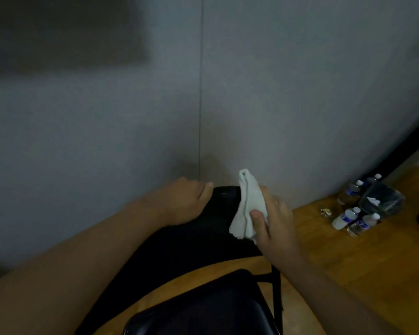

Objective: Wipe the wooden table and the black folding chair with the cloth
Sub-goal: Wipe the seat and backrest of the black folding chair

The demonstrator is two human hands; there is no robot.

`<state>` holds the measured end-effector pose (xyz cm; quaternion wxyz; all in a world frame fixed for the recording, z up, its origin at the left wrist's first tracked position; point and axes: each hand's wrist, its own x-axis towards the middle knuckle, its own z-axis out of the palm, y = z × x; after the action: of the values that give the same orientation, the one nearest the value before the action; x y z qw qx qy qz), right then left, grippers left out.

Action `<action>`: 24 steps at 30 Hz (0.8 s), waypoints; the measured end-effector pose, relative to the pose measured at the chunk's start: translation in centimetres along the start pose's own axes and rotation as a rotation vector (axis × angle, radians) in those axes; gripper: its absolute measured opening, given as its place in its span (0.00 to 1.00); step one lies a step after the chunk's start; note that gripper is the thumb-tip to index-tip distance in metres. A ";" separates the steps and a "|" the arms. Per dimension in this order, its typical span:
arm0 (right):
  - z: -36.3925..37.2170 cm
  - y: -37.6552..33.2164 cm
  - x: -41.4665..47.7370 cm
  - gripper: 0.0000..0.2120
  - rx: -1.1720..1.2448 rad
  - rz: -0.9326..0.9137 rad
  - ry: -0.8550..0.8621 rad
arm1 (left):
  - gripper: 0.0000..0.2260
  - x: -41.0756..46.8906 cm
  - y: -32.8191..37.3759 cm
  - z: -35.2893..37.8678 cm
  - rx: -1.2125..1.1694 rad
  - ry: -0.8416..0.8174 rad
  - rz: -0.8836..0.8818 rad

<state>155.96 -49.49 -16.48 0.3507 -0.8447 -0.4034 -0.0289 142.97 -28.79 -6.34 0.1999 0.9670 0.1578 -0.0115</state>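
Nearest, the glossy black padded seat [203,308] of the black folding chair. Beyond it, the chair's black backrest [203,228]: left hand [184,204] gripping its top edge, fingers curled over; right hand [271,221] clamping a crumpled white cloth [248,206] against it. Right, brown wooden table [348,257] carrying small plastic water bottles [346,217]. Far, grey panelled wall [203,81].
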 end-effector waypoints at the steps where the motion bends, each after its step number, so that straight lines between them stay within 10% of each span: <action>1: 0.2 0.8 -0.5 0.28 0.070 0.026 0.006 | 0.24 -0.1 -0.3 0.5 -0.025 -0.004 0.000; 6: 0.3 1.7 -1.9 0.27 0.216 0.111 0.062 | 0.24 0.6 -0.6 1.2 -0.074 0.005 -0.034; 18: -0.5 1.7 0.0 0.36 -0.391 -0.451 0.004 | 0.26 0.6 -1.2 1.5 -0.109 0.075 -0.031; 24: -1.1 4.9 -2.9 0.32 -0.356 -0.321 -0.049 | 0.27 0.7 -1.4 1.8 -0.109 0.086 -0.022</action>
<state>157.67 -54.20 -19.44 0.1772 -0.8186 -0.5295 -0.1346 143.31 -28.08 -8.60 0.2453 0.9524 0.1772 0.0364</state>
